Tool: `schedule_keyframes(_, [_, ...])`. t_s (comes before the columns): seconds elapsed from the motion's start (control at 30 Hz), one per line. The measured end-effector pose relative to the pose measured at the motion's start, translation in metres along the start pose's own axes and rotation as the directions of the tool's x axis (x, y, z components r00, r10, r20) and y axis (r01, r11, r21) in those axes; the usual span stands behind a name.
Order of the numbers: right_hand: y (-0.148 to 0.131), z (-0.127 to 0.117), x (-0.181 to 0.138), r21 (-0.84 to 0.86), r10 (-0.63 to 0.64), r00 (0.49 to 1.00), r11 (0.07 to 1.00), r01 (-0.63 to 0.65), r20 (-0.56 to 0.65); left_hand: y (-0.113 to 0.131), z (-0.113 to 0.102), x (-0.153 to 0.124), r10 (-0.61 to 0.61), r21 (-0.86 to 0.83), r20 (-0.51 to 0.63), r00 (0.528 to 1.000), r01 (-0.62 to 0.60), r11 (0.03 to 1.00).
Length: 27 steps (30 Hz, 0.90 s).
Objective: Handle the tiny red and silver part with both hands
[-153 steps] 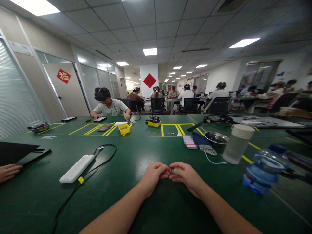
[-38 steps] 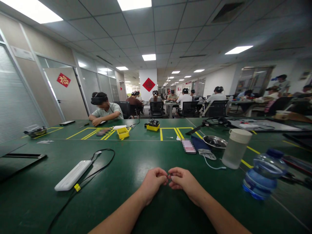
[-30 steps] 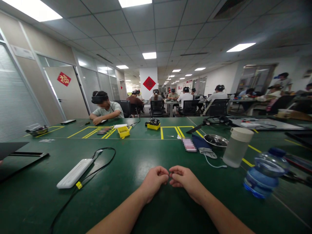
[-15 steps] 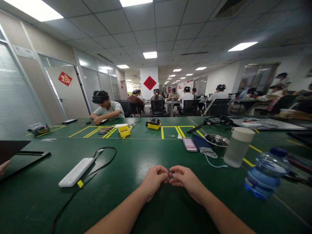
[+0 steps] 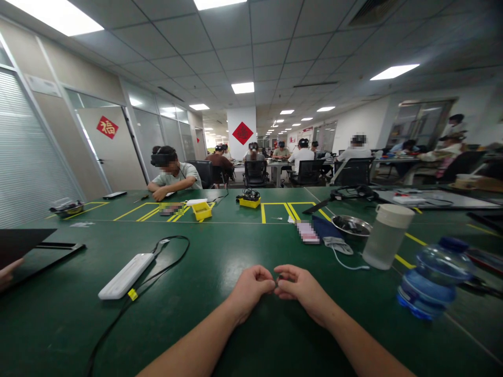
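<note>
My left hand (image 5: 249, 289) and my right hand (image 5: 299, 289) rest close together on the green table (image 5: 220, 251), low in the middle of the view. Both are curled, and their fingertips meet over a tiny dark part (image 5: 277, 281) pinched between them. The part is mostly hidden by the fingers and too small to name. A white power bank (image 5: 126, 276) with a black cable (image 5: 165, 262) lies to the left of my left hand.
Right of my hands stand a frosted cup (image 5: 385, 236), a blue water bottle (image 5: 434, 277), a metal bowl (image 5: 351, 226) and a folded dark cloth (image 5: 322, 226). Another person's fingers (image 5: 8, 272) touch a black tablet (image 5: 35, 246) at far left. Yellow trays (image 5: 201, 210) and seated people lie farther back.
Five seconds ago a small red piece showed between my fingertips; now only a dark speck shows. My hands have stayed together in place. The view has shifted slightly.
</note>
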State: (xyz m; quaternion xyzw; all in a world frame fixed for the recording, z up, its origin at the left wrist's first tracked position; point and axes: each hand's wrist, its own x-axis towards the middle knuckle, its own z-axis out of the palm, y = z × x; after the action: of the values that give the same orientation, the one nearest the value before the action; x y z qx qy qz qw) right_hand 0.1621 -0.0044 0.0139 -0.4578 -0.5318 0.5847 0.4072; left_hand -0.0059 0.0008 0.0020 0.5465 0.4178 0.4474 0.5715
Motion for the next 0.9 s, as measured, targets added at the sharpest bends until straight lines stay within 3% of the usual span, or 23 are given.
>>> schedule_keyframes(0.37, [-0.0034, 0.0021, 0.0002, 0.003, 0.036, 0.999, 0.999, -0.035, -0.006, -0.0034, 0.0003, 0.0031, -0.024, -0.041, -0.014, 1.000, 0.023, 0.999])
schedule_keyframes(0.6, [0.0039, -0.0009, 0.0028, -0.054, -0.027, 1.000, 0.998, 0.027, -0.008, -0.0004, 0.0013, 0.0018, 0.000, 0.072, -0.074, 0.997, 0.005, 0.997])
schedule_keyframes(0.9, [0.0000, 0.0013, 0.0017, 0.007, 0.021, 0.999, 1.000, -0.021, -0.033, -0.0014, 0.0009, 0.0030, 0.001, -0.020, -0.012, 1.000, -0.001, 1.000])
